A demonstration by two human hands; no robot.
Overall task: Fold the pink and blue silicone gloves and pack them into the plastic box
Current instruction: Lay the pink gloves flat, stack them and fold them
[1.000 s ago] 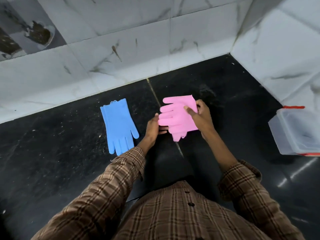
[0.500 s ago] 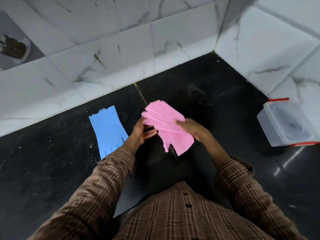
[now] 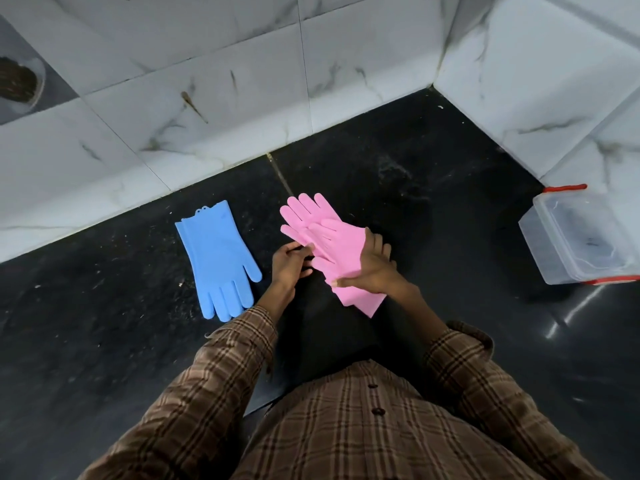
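We've got both hands on the pink gloves, which lie stacked on the black counter dead centre, long axis running from finger tips at about eleven o'clock down to the cuffs at about five. Our right hand lies across the middle of that stack, palm down, fingers spread and flattened rather than curled, pressing the gloves to the counter rather than gripping them; the cuffs poke out just below it. Our left hand sits at nine o'clock of the stack, fingers loosely bent with the tips touching the thumb-side edge of the gloves; whether they actually pinch a layer we cannot tell from here. So the part that still has to come over, the pink finger end, lies up and away from both hands toward eleven, and the left hand looks nearer to it. Our guess is the fold goes along that long axis, finger end brought back toward the cuffs over the right hand's pinning line. The blue gloves lie flat and untouched at nine o'clock, just beside our left hand, tips pointing back at us. The box waits open at three o'clock, well apart against the wall, nothing packed that we can see.
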